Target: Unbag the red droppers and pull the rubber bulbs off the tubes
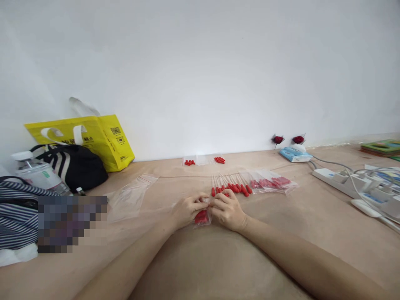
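Observation:
My left hand point(186, 209) and my right hand point(227, 209) meet at the middle of the tan table, both pinching a small clear plastic bag with red pieces point(201, 217) inside it. Just beyond my fingers lies a row of thin sticks with red tips point(231, 186). To their right lie filled clear bags of red pieces point(272, 182). Two little heaps of loose red pieces point(220, 159) sit by the wall.
Empty clear bags point(129, 196) lie at left. A yellow bag point(103, 139), a black striped bag point(75, 164) and a water bottle point(34, 171) stand far left. A white power strip with cables point(353, 183), a tissue pack point(295, 154) and two dark red roses point(298, 139) are at right.

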Motion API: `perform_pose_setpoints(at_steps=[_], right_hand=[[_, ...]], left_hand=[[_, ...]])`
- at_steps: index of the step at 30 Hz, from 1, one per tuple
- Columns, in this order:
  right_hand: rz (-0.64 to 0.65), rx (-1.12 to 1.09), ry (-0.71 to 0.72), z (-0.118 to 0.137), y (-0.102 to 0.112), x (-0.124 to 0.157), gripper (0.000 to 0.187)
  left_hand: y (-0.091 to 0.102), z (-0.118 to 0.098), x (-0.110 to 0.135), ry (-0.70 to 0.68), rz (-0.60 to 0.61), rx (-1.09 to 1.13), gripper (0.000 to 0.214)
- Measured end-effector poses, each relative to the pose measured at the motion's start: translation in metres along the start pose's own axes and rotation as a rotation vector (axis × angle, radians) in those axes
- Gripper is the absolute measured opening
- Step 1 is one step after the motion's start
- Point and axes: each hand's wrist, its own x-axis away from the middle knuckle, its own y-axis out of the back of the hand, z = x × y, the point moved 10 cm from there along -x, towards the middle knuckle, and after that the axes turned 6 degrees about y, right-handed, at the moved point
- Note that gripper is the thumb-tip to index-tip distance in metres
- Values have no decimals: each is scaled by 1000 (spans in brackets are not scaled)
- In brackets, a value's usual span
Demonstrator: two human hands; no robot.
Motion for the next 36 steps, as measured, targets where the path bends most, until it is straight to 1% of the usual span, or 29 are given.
perform_pose_setpoints(at_steps=[7, 11, 15, 19, 22, 24, 26, 28, 30, 32, 34, 36], right_hand=[[63, 40, 48, 6, -6, -2, 33], [93, 26, 96, 11, -9, -4, 33], [129, 15, 119, 11, -13, -2, 35], [198, -10, 78, 3, -21, 3, 29], [241, -58, 24, -4, -26, 6, 24], [265, -129, -8, -7, -27, 9, 18], [284, -235, -51, -10, -26, 12, 13], [310, -347, -98, -13, -25, 16, 19], [341, -432, -143, -15, -27, 18, 23], [360, -470, -200, -16, -30, 20, 21], [349, -477, -288, -21, -34, 21, 19], [328, -492, -393, -27, -39, 23, 19]], left_hand=[[-9, -10, 1, -125, 70, -119, 25], [-19, -12, 2, -159, 138, -204, 22], [-22, -8, 4, -147, 168, -191, 20], [-11, 6, 3, -37, 146, -151, 23], [-2, 11, 1, 61, 159, -55, 27], [4, 13, 4, 147, 155, 0, 31], [11, 18, 14, 259, 135, 30, 35], [17, 20, 29, 340, 112, 33, 39], [20, 21, 45, 387, 99, 31, 40], [20, 23, 57, 417, 107, 38, 41], [18, 24, 63, 446, 121, 52, 41], [17, 26, 64, 465, 122, 62, 40]])
